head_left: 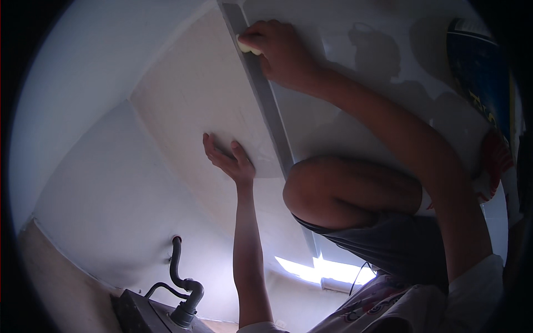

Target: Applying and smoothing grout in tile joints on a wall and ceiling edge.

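Observation:
My right hand (282, 54) is closed on a pale cream sponge-like pad (245, 46), most of it hidden by the fingers. The pad presses against a long grey strip (261, 89) that runs between a beige panel and a glossy grey surface. Lower and to the left, my left hand (230, 161) rests on the beige panel (189, 105), fingers stretched and thumb apart, with nothing in it.
My bent knee (311, 191) stands close beside the strip. At the right is a dark blue bag or container (480, 77) near a red-and-white sock (494, 161). A grey bent pipe (191, 294) rises from a dark box (147, 313). Bright light (338, 270) falls low down.

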`<state>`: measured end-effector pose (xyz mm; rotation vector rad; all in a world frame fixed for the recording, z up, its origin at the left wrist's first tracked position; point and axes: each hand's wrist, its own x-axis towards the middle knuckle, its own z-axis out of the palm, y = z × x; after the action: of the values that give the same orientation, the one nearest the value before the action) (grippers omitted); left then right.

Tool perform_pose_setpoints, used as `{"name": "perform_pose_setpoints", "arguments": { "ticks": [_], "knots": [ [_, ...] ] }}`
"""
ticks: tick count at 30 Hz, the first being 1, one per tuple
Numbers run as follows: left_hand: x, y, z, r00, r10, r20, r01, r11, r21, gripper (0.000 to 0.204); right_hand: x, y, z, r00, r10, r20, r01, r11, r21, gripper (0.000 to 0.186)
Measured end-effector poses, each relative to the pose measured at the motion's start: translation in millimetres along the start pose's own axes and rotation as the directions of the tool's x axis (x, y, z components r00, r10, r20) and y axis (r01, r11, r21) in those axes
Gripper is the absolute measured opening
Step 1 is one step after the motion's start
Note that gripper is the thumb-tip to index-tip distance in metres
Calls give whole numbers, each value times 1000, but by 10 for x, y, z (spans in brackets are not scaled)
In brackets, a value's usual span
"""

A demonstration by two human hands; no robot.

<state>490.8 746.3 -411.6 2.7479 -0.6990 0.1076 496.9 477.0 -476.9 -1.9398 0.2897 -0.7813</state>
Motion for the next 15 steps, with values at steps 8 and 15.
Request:
{"name": "perform_pose_setpoints", "arguments": {
  "ticks": [8,15],
  "knots": [
    [3,41,1,1000,15,5,-15,1000,17,58,-827,-364,-246,960,-37,278,17,997,73,38],
    [-10,25,-73,1000,11,-4,-11,1000,1,58,-450,-310,-368,999,45,16,-46,997,57,36]
  ]
}}
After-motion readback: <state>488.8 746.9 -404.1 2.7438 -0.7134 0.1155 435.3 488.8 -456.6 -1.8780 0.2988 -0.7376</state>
